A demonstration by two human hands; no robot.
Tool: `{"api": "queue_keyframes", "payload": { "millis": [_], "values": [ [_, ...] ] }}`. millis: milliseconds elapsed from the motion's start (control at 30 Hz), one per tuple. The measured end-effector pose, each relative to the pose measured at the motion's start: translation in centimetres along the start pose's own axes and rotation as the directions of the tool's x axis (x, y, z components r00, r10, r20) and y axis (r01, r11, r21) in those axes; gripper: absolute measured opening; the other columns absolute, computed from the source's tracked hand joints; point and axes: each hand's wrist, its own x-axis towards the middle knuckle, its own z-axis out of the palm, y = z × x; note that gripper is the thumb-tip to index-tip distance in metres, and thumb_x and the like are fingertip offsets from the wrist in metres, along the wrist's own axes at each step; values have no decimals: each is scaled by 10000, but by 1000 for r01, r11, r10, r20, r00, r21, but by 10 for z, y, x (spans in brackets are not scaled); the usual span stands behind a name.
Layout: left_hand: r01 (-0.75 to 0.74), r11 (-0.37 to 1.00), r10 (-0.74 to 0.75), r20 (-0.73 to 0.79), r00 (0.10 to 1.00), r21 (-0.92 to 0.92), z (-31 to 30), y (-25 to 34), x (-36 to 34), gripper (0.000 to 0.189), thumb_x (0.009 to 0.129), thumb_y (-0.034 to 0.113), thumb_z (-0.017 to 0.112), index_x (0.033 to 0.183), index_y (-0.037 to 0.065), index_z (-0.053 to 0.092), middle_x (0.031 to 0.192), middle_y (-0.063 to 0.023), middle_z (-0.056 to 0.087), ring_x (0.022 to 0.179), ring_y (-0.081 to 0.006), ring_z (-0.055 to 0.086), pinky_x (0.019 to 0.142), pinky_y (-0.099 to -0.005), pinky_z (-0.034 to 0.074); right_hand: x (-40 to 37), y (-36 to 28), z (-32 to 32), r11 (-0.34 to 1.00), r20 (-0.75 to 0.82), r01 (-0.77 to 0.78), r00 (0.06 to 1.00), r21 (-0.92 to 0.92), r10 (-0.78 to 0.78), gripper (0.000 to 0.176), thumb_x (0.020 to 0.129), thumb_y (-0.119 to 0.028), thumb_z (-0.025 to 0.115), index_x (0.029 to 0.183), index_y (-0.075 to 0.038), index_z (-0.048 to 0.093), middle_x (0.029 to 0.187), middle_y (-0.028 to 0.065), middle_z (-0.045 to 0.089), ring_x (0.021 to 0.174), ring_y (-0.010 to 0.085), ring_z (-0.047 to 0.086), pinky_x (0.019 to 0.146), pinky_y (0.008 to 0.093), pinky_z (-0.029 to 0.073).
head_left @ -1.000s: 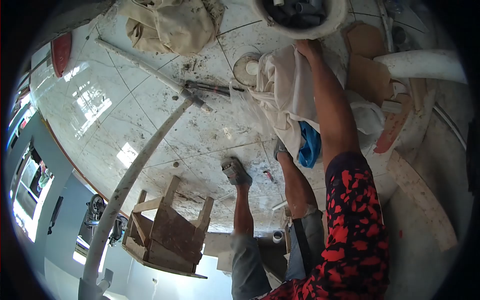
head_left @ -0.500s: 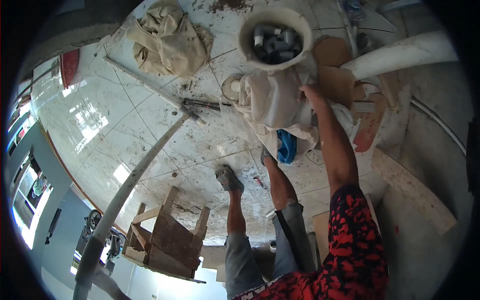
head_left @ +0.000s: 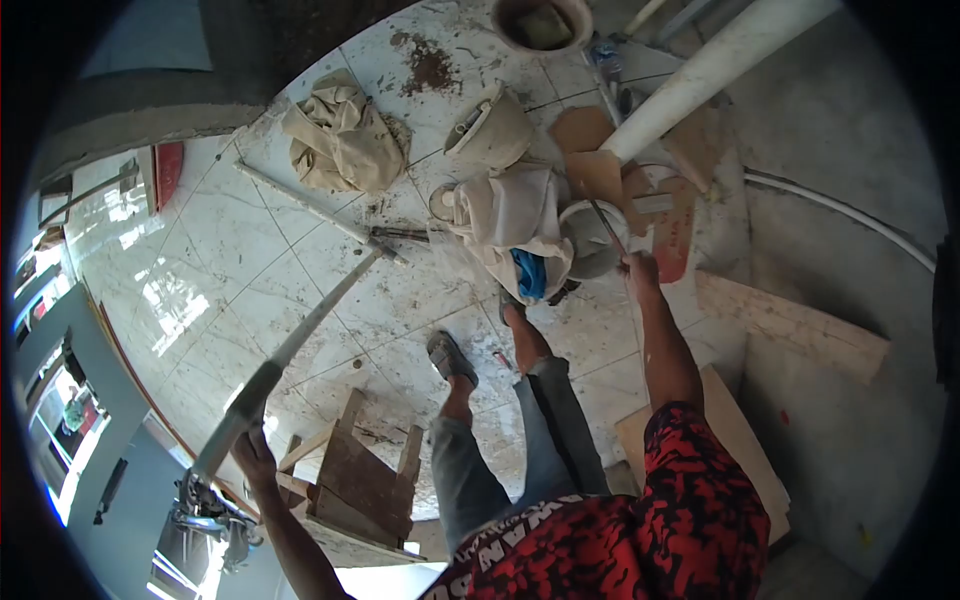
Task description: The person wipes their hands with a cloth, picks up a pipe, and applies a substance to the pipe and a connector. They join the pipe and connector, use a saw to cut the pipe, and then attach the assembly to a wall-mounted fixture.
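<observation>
My left hand (head_left: 255, 455) is wrapped round the lower end of a long grey pipe (head_left: 310, 335), whose far end meets another pipe on the tiled floor. At the right, my right hand (head_left: 640, 270) is closed on a thin stick (head_left: 609, 226) that slants over a white bucket (head_left: 590, 262). Left of that bucket lies a pale cloth sack (head_left: 515, 205) with a blue cloth (head_left: 529, 273) at its lower edge. Beyond the sack, a beige bucket (head_left: 495, 135) leans on its side.
A wooden stool (head_left: 365, 485) stands at lower left. A crumpled beige sack (head_left: 345, 135) lies farther off. Cardboard pieces (head_left: 598, 176), a thick white pipe (head_left: 700, 85) and a wooden plank (head_left: 790, 325) are at the right. A round tub (head_left: 542, 25) stands at the far edge.
My right hand has moved nearer, from the sack to above the white bucket, now uncovered. The beige bucket appears tilted, its fittings out of view. My left hand shows more clearly on the pipe.
</observation>
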Motion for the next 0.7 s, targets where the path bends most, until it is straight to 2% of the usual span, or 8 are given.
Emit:
{"api": "queue_keyframes", "payload": {
  "millis": [67,100,133,233,267,333,533,700],
  "values": [
    [-103,992,94,-125,988,-67,3,21,13,298,891,240,435,927,-25,568,843,-199,567,807,-359,505,725,-442,379,-47,-12,-10,998,27,42,999,57,-43,86,735,-2,506,811,34,489,723,117,531,623,220,555,588,325,505],
    [-15,998,19,55,998,-65,-3,14,10,313,881,249,462,982,-28,565,902,-220,573,865,-388,513,768,-451,386,-74,-22,-14,993,37,24,999,118,-29,119,729,10,506,845,29,488,737,120,534,632,218,554,594,316,497],
    [-138,990,137,-98,986,-8,0,20,12,220,873,180,511,968,-5,581,906,-203,584,854,-391,524,753,-441,402,-103,-34,-12,993,57,46,997,107,-52,119,729,10,506,845,29,488,737,120,534,632,218,554,594,316,497],
    [-118,986,106,-98,989,-120,-6,35,20,298,874,295,485,939,19,579,851,-226,593,771,-420,556,642,-473,429,-188,-77,21,967,12,117,992,226,-123,256,730,33,506,985,3,498,801,108,551,688,207,568,627,306,502],
    [-29,999,30,16,999,-46,-6,30,19,276,867,294,495,909,31,568,821,-216,598,746,-410,561,621,-482,429,-216,-89,36,957,112,117,982,267,-151,343,732,40,512,1068,-19,477,840,100,555,712,199,572,640,307,504],
    [-123,989,114,-106,988,-78,-1,20,17,272,855,298,512,900,34,557,779,-210,596,710,-410,561,588,-489,427,-272,-92,59,942,279,96,941,322,-191,467,738,39,529,1187,-57,446,900,81,562,752,186,581,666,309,507],
    [-65,974,76,44,996,-218,-9,13,14,337,864,374,483,962,53,518,806,-213,612,749,-397,587,625,-484,449,-482,-137,187,919,648,108,678,379,-347,455,744,35,510,1192,-24,450,923,66,564,754,168,588,681,298,504],
    [-48,925,112,147,983,-377,-12,25,21,354,863,399,482,964,60,499,809,-217,615,797,-405,586,677,-496,440,-547,-171,256,856,675,357,527,375,-516,427,753,5,475,1178,22,438,883,72,579,747,150,595,662,283,487]
  ]
}}
